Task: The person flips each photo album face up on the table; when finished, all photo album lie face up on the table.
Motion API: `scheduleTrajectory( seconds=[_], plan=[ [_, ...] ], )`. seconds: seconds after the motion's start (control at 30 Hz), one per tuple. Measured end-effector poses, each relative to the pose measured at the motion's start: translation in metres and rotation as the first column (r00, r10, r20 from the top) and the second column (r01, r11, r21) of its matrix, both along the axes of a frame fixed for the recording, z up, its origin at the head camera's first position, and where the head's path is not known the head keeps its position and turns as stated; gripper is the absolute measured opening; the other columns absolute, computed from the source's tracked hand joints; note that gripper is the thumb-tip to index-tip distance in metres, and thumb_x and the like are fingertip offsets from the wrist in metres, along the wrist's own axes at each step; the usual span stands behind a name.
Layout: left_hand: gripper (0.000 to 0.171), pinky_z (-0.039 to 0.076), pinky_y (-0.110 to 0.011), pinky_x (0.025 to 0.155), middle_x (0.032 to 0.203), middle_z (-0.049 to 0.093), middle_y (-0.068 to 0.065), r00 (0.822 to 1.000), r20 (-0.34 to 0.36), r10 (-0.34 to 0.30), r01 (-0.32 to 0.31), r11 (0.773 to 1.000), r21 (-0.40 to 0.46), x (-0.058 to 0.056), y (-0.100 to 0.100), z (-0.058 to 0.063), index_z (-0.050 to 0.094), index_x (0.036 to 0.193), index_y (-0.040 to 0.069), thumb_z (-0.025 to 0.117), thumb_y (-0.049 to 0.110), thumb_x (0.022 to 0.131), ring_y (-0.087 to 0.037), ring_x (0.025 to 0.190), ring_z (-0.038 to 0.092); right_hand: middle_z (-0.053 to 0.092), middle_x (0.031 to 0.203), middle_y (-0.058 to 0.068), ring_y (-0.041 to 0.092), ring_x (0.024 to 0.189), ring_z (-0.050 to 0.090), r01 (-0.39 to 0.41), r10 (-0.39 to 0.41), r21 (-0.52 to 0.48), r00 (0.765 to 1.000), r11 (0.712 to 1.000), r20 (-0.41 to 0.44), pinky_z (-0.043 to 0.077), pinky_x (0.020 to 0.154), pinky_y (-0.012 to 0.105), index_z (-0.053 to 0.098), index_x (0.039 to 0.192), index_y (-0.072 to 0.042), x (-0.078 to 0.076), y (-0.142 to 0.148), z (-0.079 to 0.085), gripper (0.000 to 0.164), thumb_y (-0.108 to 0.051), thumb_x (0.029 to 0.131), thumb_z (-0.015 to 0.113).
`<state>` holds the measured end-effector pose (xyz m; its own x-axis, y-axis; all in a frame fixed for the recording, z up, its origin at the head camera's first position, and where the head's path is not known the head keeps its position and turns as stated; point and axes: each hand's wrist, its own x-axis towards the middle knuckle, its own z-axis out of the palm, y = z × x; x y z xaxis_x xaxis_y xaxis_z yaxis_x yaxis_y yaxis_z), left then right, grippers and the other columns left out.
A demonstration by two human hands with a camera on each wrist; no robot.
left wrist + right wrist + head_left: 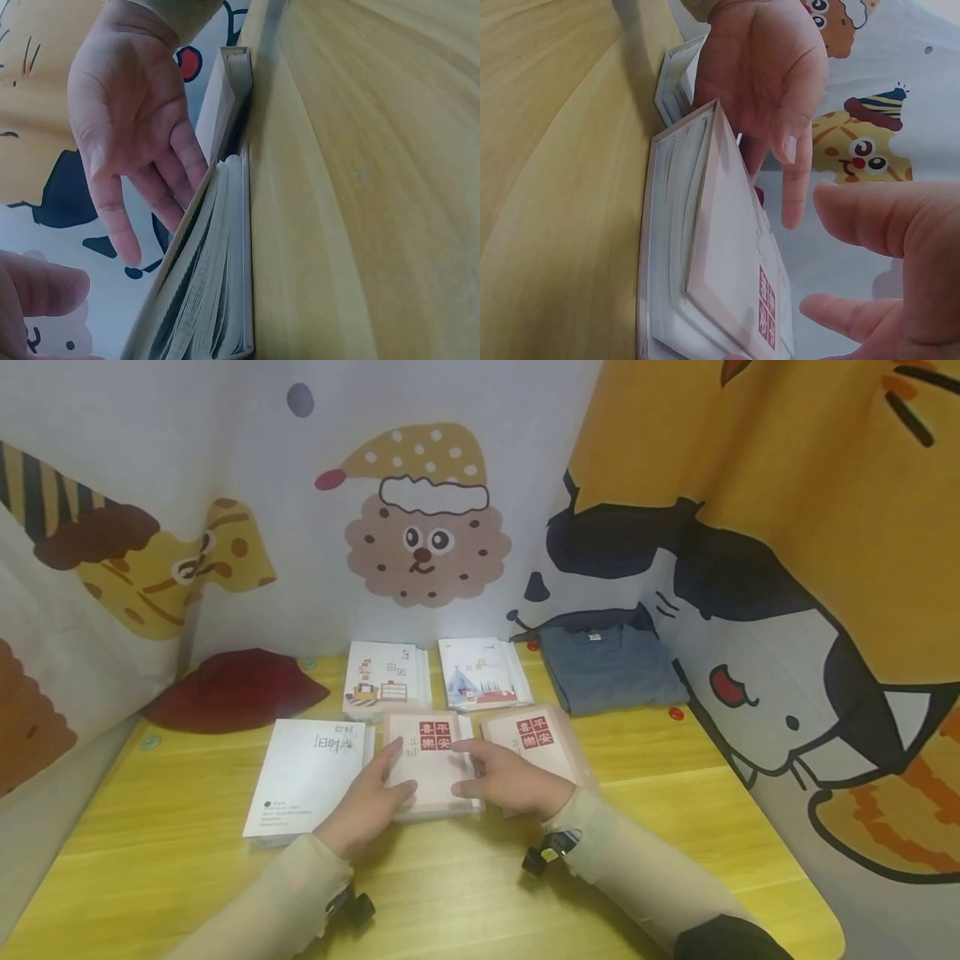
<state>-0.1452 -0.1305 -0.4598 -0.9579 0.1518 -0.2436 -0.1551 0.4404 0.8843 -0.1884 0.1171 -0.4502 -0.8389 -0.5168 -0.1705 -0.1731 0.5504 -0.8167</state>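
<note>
A thick pink-covered book (429,777) with red square lettering lies in the middle of the table, its loose pages showing between the covers in both wrist views. My left hand (366,802) is at its left side, thumb and fingers spread apart; some fingertips are hidden by the book in the right wrist view. Across from it, my right hand (517,779) is at the right side, fingers extended and reaching over a second pink book (551,739). Neither hand curls round the book; exact contact is unclear. Left of these lies a white book (300,777) with dark lettering.
Two illustrated white books (382,677) lie behind. At the back left is a dark red hat (236,693); at the back right, a folded blue-grey shirt (611,672). A printed curtain (262,410) hangs behind the yellow wooden table (465,893).
</note>
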Motion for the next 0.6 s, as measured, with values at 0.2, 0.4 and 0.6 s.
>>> scheduleTrajectory(
  seconds=[0.2,0.4,0.6],
  plan=[
    [0.082,0.008,-0.060,0.130,0.175,0.015,-0.020,1.000,-0.003,0.001,-0.001,1.000,-0.014,0.0010,0.0010,0.0013,0.017,0.170,0.014,0.061,0.019,0.101,-0.042,0.161,0.011,0.053,0.158,0.013,0.034,0.147,0.048,-0.011,0.011,-0.003,1.000,1.000,0.000,0.037,0.124,0.054,0.050,0.157,-0.012,-0.0013,-0.0006,-0.0028,0.073,-0.031,0.093,0.080],
    [0.083,0.008,-0.060,0.130,0.175,0.014,-0.020,1.000,-0.003,0.004,-0.004,1.000,-0.016,0.0017,0.0008,0.0047,0.015,0.170,0.014,0.061,0.020,0.101,-0.042,0.161,0.011,0.054,0.157,0.012,0.033,0.146,0.049,-0.010,0.010,-0.028,1.000,1.000,0.016,0.036,0.125,0.054,0.049,0.157,-0.012,-0.0004,-0.0012,-0.0012,0.073,-0.029,0.094,0.080],
    [0.084,0.007,-0.061,0.130,0.175,0.013,-0.022,1.000,-0.015,0.016,-0.016,1.000,-0.016,0.0000,-0.0004,0.0061,0.014,0.170,0.013,0.061,0.020,0.101,-0.043,0.161,0.010,0.054,0.156,0.016,0.034,0.143,0.053,-0.023,0.027,-0.092,0.999,0.995,0.045,0.039,0.123,0.051,0.047,0.158,-0.007,-0.0003,-0.0008,-0.0017,0.072,-0.025,0.095,0.078]
  ],
)
